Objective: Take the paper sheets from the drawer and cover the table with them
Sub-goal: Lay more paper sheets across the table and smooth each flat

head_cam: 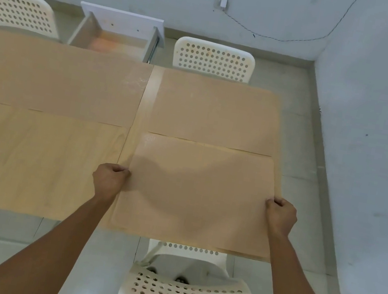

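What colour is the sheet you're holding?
Plain light brown, kraft-like, no print: the held sheet, clearest in the head view.

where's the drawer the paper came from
In the head view the drawer stands pulled open at the table's far edge, left of centre, between the two white chairs on the far side.

Bare forearms, left hand [110, 179], right hand [280, 214]

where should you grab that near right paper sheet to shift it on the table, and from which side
Grip the near right paper sheet at its two short side edges, one hand from each side, as the left hand and right hand do now. It is wide, thin and floppy, lying flat on the table, so opposite edges keep it taut.
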